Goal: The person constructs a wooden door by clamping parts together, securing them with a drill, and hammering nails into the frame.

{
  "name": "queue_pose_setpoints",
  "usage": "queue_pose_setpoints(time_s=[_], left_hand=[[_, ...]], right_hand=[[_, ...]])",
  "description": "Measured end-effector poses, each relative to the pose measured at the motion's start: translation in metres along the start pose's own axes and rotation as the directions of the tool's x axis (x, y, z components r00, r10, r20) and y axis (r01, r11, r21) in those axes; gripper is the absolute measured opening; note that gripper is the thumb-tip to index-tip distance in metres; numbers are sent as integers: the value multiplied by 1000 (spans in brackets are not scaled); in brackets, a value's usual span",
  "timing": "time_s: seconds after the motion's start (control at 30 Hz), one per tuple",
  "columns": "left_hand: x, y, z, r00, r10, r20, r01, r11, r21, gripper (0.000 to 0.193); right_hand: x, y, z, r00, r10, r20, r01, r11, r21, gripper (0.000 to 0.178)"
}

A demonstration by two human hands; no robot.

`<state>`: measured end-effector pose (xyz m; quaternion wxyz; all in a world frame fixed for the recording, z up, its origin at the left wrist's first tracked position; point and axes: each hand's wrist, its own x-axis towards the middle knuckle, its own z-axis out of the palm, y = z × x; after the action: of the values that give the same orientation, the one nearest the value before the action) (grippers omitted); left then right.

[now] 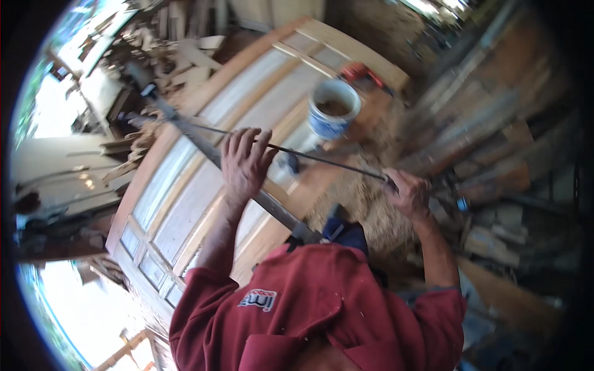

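A thin dark metal rod (328, 162) slants across in front of me, above a wooden panelled door (185, 216). My right hand (408, 193) is closed round its near right end. Farther along, the fingers of my left hand (246, 162) bend over the rod, which passes beneath them and comes out on the far side; the inner grip is partly hidden. Below my left forearm, a long metal bar clamp (275, 210) lies across the door, running from its far left edge toward my waist.
A white and blue bucket (328, 125) with brownish contents stands on the door's right side, near a red tool (354, 71). Sawdust and shavings (371, 210) heap beside the door. Scrap wood (195, 62) piles up at the far left, and boards (482, 117) lean at the right.
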<state>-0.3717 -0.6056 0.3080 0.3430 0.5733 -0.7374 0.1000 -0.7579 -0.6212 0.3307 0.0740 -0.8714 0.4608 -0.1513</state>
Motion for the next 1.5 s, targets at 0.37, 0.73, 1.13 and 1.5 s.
queue_pose_setpoints(time_s=[0.37, 0.73, 1.13, 1.5], left_hand=[[-44, 107, 59, 807, -525, 270, 585, 651, -483, 22], [55, 180, 85, 791, -584, 181, 582, 629, -516, 29], [87, 211, 76, 738, -638, -220, 468, 718, -516, 36], [154, 240, 103, 563, -662, -494, 428, 745, -511, 70]], right_hand=[[212, 31, -12, 961, -24, 276, -237, 447, 862, 26], [387, 4, -143, 992, -103, -74, 90, 155, 984, 30], [439, -18, -239, 944, -285, -169, 174, -10, 985, 32], [403, -34, -223, 910, -407, -76, 15, -152, 988, 31]])
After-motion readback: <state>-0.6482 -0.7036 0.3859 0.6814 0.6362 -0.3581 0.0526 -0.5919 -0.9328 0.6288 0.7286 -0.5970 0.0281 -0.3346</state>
